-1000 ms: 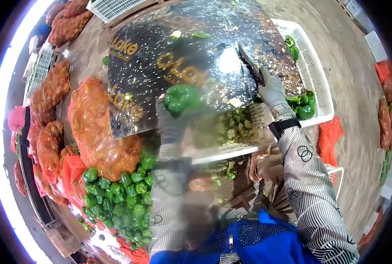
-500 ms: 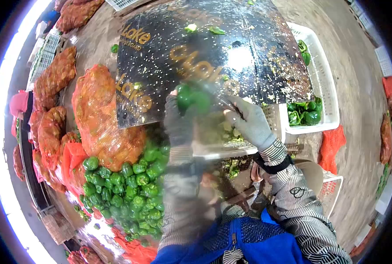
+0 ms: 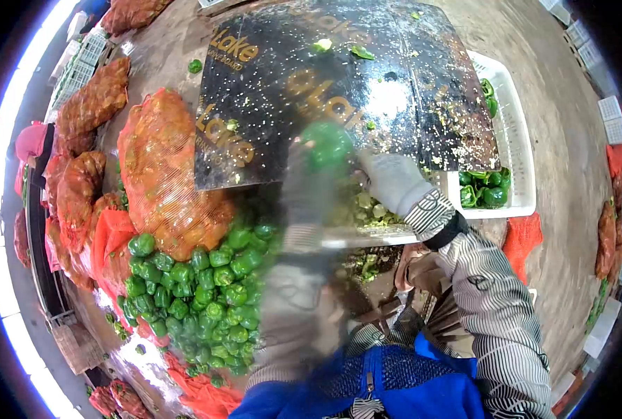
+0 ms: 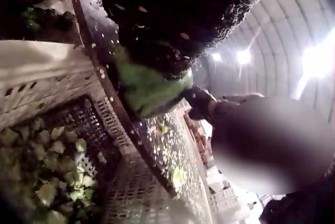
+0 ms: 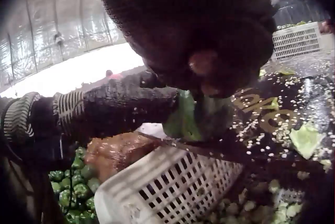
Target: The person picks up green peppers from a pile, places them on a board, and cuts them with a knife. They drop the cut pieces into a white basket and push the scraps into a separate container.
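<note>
My gloved left hand [image 3: 302,171] grips a green bell pepper [image 3: 330,143] at the near edge of the black board [image 3: 255,91]; a smear on the lens blurs both. My right hand [image 3: 394,180], in a grey glove, is curled close beside the pepper's right side. Its knife, visible in the earlier head frames, is mostly hidden now. In the right wrist view the dark underside of the right hand [image 5: 193,30] covers the pepper's top, with the left hand [image 5: 136,95] behind it. The left wrist view has the pepper [image 4: 152,90] beneath the left glove [image 4: 172,19].
Below the hands, a white crate [image 3: 374,241] holds pale green scraps. Another white crate [image 3: 524,167] at the right holds peppers. Seeds and a green scrap [image 3: 362,52] litter the board. Whole peppers [image 3: 206,293] are heaped at left beside a full orange mesh sack [image 3: 164,167].
My right hand came back from the board's right side, with the knife, to the pepper in the left hand. The left hand kept its grip; the head view shifted.
</note>
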### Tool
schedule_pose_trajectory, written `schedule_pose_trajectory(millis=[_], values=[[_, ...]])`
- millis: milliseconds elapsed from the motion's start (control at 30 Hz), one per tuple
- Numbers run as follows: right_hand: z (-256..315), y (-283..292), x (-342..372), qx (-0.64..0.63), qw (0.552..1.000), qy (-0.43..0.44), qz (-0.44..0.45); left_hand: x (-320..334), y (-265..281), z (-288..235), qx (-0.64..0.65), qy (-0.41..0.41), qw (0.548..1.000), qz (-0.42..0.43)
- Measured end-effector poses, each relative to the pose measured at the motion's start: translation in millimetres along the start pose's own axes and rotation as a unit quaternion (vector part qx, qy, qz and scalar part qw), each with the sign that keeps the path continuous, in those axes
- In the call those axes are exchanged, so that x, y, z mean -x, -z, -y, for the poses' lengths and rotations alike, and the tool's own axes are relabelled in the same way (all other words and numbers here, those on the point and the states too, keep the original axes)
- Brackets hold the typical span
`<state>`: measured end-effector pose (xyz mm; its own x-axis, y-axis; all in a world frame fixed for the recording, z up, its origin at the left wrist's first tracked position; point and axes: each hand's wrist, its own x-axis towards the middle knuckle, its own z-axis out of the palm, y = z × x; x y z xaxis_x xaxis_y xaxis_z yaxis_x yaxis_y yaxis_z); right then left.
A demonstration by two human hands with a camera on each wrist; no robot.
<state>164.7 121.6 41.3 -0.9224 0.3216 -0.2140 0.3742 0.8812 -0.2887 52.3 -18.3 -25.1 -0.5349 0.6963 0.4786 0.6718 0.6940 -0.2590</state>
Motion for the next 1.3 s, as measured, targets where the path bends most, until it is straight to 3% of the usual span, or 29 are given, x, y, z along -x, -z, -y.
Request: schedule_pose_trajectory(millis=[33, 67, 133, 200, 267, 333, 400, 533, 567, 667, 733, 767, 800, 833, 867, 900, 933, 967, 1000, 1033, 1067, 1133, 1167, 1233, 1300], values=[[-2.4, 0.4, -1.5, 0.002, 1.0, 0.003, -0.007, -0.9, 7.5, -3.4, 0.259, 0.057, 0.964, 0.024], [-2.1, 2.2, 2.2, 0.003, 1.0, 0.008, -0.004, -7.9, 24.5, -5.3, 0.444, 0.12, 0.888, 0.024], [-1.2, 8.9, 10.1, -0.044, 0.999, -0.001, 0.032, -24.7, 57.2, -3.8, 0.621, 0.322, 0.691, 0.182], [4.7, 14.5, 37.8, -0.075, 0.997, -0.013, 0.015, -2.6, 3.5, 1.9, 0.517, 0.133, 0.842, 0.077], [-0.7, -14.2, 54.9, -0.034, 0.999, -0.033, -0.009, -7.9, -2.7, -5.7, 0.787, 0.187, 0.587, 0.043], [-11.2, -59.6, 62.0, -0.039, 0.994, -0.019, -0.105, 3.0, -24.1, -8.3, 0.666, 0.209, 0.714, 0.059], [-14.0, -97.5, 45.4, -0.008, 0.99, 0.009, -0.14, -2.9, -22.9, 2.8, 0.609, 0.242, 0.749, 0.1], [-6.0, -123.0, 25.4, -0.075, 0.986, -0.047, -0.144, -4.7, -26.2, -7.1, 0.567, 0.283, 0.773, 0.031], [-6.4, -121.8, 31.5, -0.077, 0.984, -0.017, -0.161, -3.7, -27.9, -12.4, 0.536, 0.295, 0.79, 0.025], [-7.0, -121.2, 47.7, -0.066, 0.984, -0.003, -0.163, -7.3, -14.6, -10.2, 0.587, 0.285, 0.757, 0.037], [-9.6, -127.0, 50.0, -0.055, 0.978, 0.018, -0.201, -11.9, -8.4, -7.3, 0.55, 0.286, 0.78, 0.084], [-3.8, -124.1, 48.2, -0.122, 0.984, -0.061, -0.111, -12.3, -8.9, -9.5, 0.527, 0.298, 0.788, 0.111], [-4.2, -128.8, 46.8, -0.07, 0.983, -0.012, -0.167, -15.3, -10.8, -14.8, 0.51, 0.301, 0.793, 0.138], [-9.7, -143.9, 36.1, -0.054, 0.986, -0.018, -0.154, -16.4, -15.3, -17.9, 0.509, 0.274, 0.812, 0.082], [-8.8, -141.3, 34.3, -0.039, 0.976, 0.008, -0.216, -15.7, -20.7, -20.7, 0.516, 0.242, 0.821, 0.028], [-4.3, -131.7, 34.6, -0.037, 0.988, -0.01, -0.152, -12.7, -33.5, -25.2, 0.518, 0.213, 0.828, 0.017], [-7.2, -141.9, 35.1, -0.131, 0.98, -0.019, -0.146, -17.2, -17.6, -25.1, 0.575, 0.243, 0.78, 0.046], [7.2, -131.1, 41.9, -0.034, 0.986, -0.054, -0.155, -21.8, 1.5, -25.1, 0.625, 0.277, 0.727, 0.071], [13.2, -116.4, 42.5, -0.11, 0.98, -0.057, -0.157, -28.6, -1.3, -28.4, 0.826, 0.363, 0.425, 0.077], [19.4, -101.4, 43.9, -0.184, 0.968, -0.06, -0.16, -27.3, 2.8, -27.7, 0.739, 0.331, 0.582, 0.073], [15.0, -101.2, 47.5, -0.178, 0.967, -0.068, -0.167, -25.1, 6.6, -27.1, 0.618, 0.309, 0.72, 0.064], [16.6, -111.1, 58.4, -0.095, 0.983, -0.095, -0.122, -30.4, 8.5, -19.0, 0.541, 0.301, 0.776, 0.119], [8.9, -131.4, 76.7, -0.097, 0.983, -0.068, -0.142, -30.3, 8.7, -17.3, 0.542, 0.3, 0.776, 0.12], [7.1, -134.3, 128.7, -0.153, 0.98, -0.076, -0.1, -38.2, 5.7, -14.7, 0.537, 0.352, 0.753, 0.145], [-5.9, -125.8, 149.7, -0.211, 0.972, -0.084, -0.06, -37.5, -5.8, -7.9, 0.603, 0.364, 0.7, 0.119]])
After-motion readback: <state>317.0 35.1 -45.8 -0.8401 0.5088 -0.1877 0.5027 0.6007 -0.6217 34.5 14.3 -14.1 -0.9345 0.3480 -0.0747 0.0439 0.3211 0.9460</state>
